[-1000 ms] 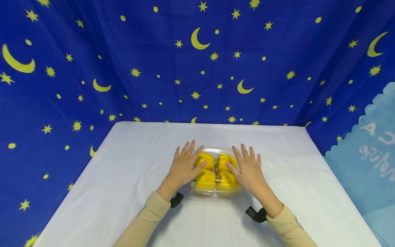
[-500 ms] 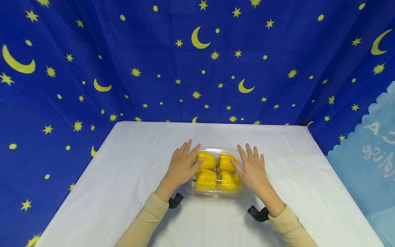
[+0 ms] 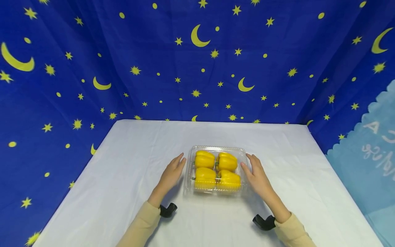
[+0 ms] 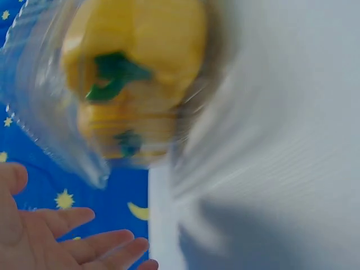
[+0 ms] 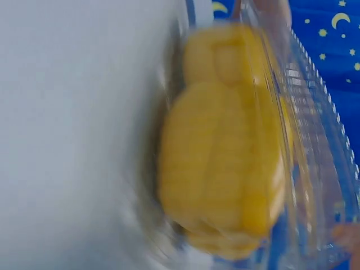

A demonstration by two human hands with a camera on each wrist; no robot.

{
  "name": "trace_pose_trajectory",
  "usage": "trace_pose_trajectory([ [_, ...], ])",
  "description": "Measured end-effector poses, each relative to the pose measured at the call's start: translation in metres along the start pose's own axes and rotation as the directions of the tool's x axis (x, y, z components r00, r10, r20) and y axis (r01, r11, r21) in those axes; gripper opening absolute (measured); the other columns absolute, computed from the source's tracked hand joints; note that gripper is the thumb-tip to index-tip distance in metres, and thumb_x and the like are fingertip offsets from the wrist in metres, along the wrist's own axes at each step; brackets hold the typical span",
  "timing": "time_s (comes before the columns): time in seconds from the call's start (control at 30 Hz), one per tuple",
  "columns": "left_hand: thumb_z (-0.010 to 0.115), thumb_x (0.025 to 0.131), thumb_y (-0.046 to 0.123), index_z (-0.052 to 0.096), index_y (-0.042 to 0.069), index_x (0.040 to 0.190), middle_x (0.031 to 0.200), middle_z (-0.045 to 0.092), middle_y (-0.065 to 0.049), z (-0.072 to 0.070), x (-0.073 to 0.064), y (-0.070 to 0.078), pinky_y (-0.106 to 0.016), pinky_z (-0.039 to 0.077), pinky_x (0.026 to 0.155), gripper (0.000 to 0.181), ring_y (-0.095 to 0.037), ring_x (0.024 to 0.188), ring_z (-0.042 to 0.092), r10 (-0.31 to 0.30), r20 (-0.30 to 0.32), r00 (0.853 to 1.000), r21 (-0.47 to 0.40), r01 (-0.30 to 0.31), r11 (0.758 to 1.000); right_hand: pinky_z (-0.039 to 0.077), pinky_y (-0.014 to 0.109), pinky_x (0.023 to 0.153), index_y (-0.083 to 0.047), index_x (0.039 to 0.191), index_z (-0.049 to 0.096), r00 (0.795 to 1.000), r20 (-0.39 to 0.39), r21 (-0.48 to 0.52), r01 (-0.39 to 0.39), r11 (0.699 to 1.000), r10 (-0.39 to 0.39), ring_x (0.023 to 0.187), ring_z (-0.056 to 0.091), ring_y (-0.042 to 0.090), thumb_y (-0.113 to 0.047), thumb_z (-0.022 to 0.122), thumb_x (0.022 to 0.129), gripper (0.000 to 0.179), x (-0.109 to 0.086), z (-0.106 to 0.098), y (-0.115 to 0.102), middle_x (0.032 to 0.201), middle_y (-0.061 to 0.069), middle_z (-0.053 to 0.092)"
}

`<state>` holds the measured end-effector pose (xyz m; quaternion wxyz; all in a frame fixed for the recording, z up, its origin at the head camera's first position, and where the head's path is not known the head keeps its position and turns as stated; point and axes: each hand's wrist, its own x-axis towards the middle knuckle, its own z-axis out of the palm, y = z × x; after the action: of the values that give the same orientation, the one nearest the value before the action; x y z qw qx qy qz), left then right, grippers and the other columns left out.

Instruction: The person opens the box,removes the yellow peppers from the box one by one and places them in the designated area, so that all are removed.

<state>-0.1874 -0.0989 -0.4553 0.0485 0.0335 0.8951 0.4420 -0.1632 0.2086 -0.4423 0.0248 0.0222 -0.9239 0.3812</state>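
A clear plastic clamshell container with a ridged rim sits on the white table, several yellow bell peppers inside it. Green stems show through its wall in the left wrist view. Just left of the container is my left hand, fingers extended and apart from the wall; the left wrist view has that hand's fingers spread below the container. On the opposite side my right hand holds its fingers fairly straight, fingertips right at the container's right edge. Only a blurred fingertip shows in the right wrist view.
A white cloth covers the table. Blue curtains with yellow moons and stars stand behind and to the left, and a light blue panel with white lettering hangs at the right. Black wrist mounts jut inward from both sleeves.
Both hands have come down from over the container's top to its sides, the left one moving left and nearer. The container and peppers stay in about the same place.
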Motion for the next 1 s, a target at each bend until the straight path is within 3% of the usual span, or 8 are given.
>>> trace_pose_trajectory([
  [0.27, 0.029, 0.104, 0.039, 0.049, 0.001, 0.137, 0.142, 0.049, -0.02, 0.016, -0.016, -0.016, -0.054, 0.03, 0.115, 0.053, -0.038, 0.135, 0.041, -0.05, 0.032, 0.998, -0.139, 0.054, 0.989, 0.035, 0.059, 0.11, 0.0, 0.147, 0.026, 0.997, 0.006, 0.294, -0.08, 0.952, 0.082, 0.136, 0.032, 0.048, -0.028, 0.044, 0.101, 0.057, -0.012, 0.008, 0.006, 0.152, 0.027, 0.026],
  [0.4, 0.031, 0.104, 0.033, 0.052, -0.002, 0.133, 0.139, 0.051, -0.022, 0.02, -0.027, -0.011, -0.055, 0.031, 0.114, 0.05, -0.039, 0.133, 0.043, -0.054, 0.048, 0.997, -0.197, 0.063, 0.978, 0.038, 0.059, 0.108, -0.001, 0.148, 0.024, 0.994, 0.018, 0.323, -0.11, 0.94, 0.11, 0.133, 0.038, 0.047, -0.028, 0.042, 0.102, 0.057, -0.02, 0.012, 0.006, 0.152, 0.027, 0.028],
  [0.47, 0.031, 0.105, 0.03, 0.052, -0.005, 0.132, 0.135, 0.054, -0.023, 0.021, -0.033, -0.007, -0.052, 0.038, 0.11, 0.049, -0.039, 0.129, 0.048, -0.058, 0.042, 0.997, -0.232, 0.067, 0.97, 0.037, 0.059, 0.108, -0.001, 0.149, 0.023, 0.994, 0.013, 0.324, -0.107, 0.94, 0.109, 0.134, 0.037, 0.048, -0.027, 0.042, 0.102, 0.057, -0.024, 0.016, 0.007, 0.153, 0.026, 0.026],
  [0.57, 0.033, 0.104, 0.025, 0.052, -0.008, 0.13, 0.117, 0.064, -0.022, 0.022, -0.041, -0.005, -0.039, 0.053, 0.092, 0.046, -0.031, 0.105, 0.062, -0.095, 0.037, 0.995, -0.324, 0.101, 0.941, 0.031, 0.06, 0.112, 0.002, 0.15, 0.019, 0.997, 0.0, 0.337, -0.067, 0.939, 0.071, 0.139, 0.026, 0.049, -0.024, 0.042, 0.102, 0.059, -0.03, 0.021, 0.007, 0.155, 0.027, 0.019],
  [0.67, 0.037, 0.103, 0.021, 0.051, -0.009, 0.13, 0.088, 0.065, -0.012, 0.024, -0.048, -0.006, -0.022, 0.053, 0.069, 0.043, -0.013, 0.079, 0.059, -0.139, 0.046, 0.989, -0.421, 0.145, 0.895, 0.024, 0.061, 0.114, 0.004, 0.15, 0.018, 0.999, -0.03, 0.335, -0.006, 0.942, 0.017, 0.143, 0.016, 0.047, -0.021, 0.044, 0.101, 0.06, -0.035, 0.022, 0.005, 0.156, 0.028, 0.015],
  [0.73, 0.039, 0.103, 0.019, 0.048, -0.01, 0.132, 0.077, 0.059, -0.002, 0.024, -0.051, -0.007, -0.02, 0.054, 0.064, 0.042, -0.007, 0.069, 0.056, -0.15, 0.081, 0.985, -0.495, 0.171, 0.852, 0.02, 0.063, 0.115, 0.004, 0.149, 0.02, 0.999, -0.052, 0.32, 0.026, 0.947, -0.01, 0.144, 0.013, 0.046, -0.02, 0.045, 0.101, 0.06, -0.038, 0.023, 0.004, 0.156, 0.028, 0.014],
  [0.83, 0.038, 0.103, 0.019, 0.04, -0.01, 0.138, 0.079, 0.061, 0.001, 0.024, -0.056, -0.009, -0.02, 0.057, 0.067, 0.045, -0.005, 0.069, 0.061, -0.128, 0.161, 0.979, -0.585, 0.199, 0.786, 0.017, 0.066, 0.114, 0.001, 0.149, 0.025, 0.996, -0.077, 0.274, 0.062, 0.96, -0.043, 0.144, 0.012, 0.047, -0.021, 0.046, 0.1, 0.057, -0.041, 0.023, 0.004, 0.157, 0.026, 0.013],
  [1.0, 0.031, 0.104, 0.014, 0.027, -0.014, 0.142, 0.091, 0.063, 0.003, 0.02, -0.064, -0.013, -0.019, 0.057, 0.078, 0.047, -0.004, 0.08, 0.065, -0.063, 0.263, 0.963, -0.745, 0.244, 0.621, 0.019, 0.07, 0.11, 0.0, 0.141, 0.043, 0.99, -0.109, 0.205, 0.114, 0.972, -0.093, 0.143, 0.015, 0.048, -0.02, 0.045, 0.101, 0.045, -0.043, 0.025, 0.005, 0.158, 0.022, 0.014],
])
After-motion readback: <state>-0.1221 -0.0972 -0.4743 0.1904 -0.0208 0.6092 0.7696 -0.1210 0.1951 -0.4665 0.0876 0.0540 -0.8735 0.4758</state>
